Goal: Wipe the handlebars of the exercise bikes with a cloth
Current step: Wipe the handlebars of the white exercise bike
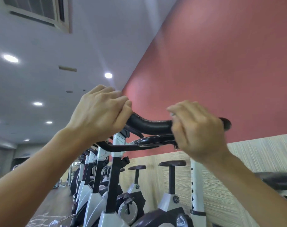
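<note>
L hand + R hand | fingers curled round handlebar; bar btwn hands

Both arms raised, reaching forward and up, forearms bare. Left hand back toward camera, fingers curled over bar end, thumb beneath. Right hand motion-blurred, fingers curled round same bar further right, wrist bent down. Hands well apart.
</note>
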